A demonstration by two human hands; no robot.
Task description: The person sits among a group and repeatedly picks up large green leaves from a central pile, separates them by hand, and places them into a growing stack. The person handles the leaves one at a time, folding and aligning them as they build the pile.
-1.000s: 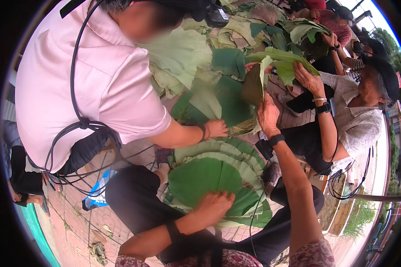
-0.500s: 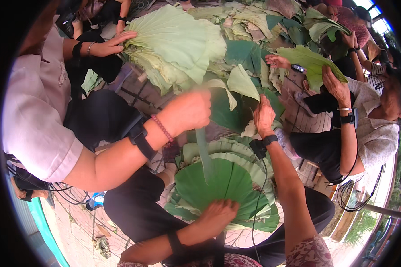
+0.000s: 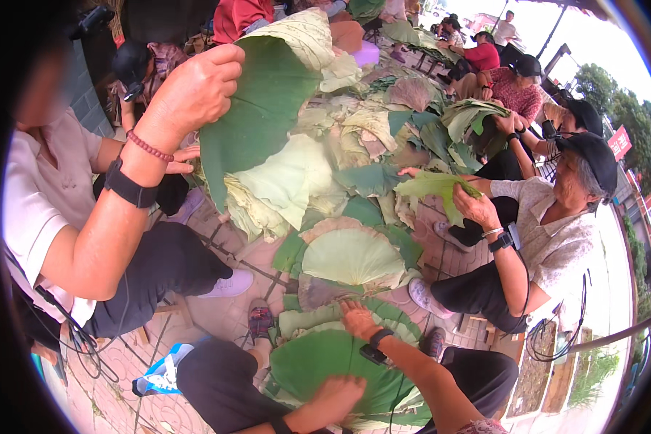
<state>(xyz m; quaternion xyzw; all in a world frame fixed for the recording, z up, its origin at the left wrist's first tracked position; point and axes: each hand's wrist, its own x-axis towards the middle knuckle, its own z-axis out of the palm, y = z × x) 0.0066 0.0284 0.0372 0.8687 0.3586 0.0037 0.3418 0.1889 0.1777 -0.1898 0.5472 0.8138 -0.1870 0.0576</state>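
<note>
A layered stack of lotus leaves lies across my lap, with a broad dark green lotus leaf (image 3: 304, 362) on top. My left hand (image 3: 333, 396) rests on the near part of that leaf, slightly blurred, its fingers stretched over the surface. At the far edge of the stack, my right hand (image 3: 359, 320) lies palm down with fingers apart, touching the paler leaves there. Just beyond is a pale folded lotus leaf (image 3: 354, 257) on top of other leaves on the ground.
At the left, a co-worker's hand (image 3: 202, 83) lifts a large green leaf (image 3: 257, 116). A co-worker on the right (image 3: 557, 195) holds a yellow-green leaf (image 3: 441, 189). A heap of leaves (image 3: 369, 130) spreads ahead. A blue-and-white bag (image 3: 163, 370) lies on the paving.
My right hand has come down from beside a pale leaf to the stack's far edge. The left co-worker's hand has moved up and left. The view has tilted upward.
</note>
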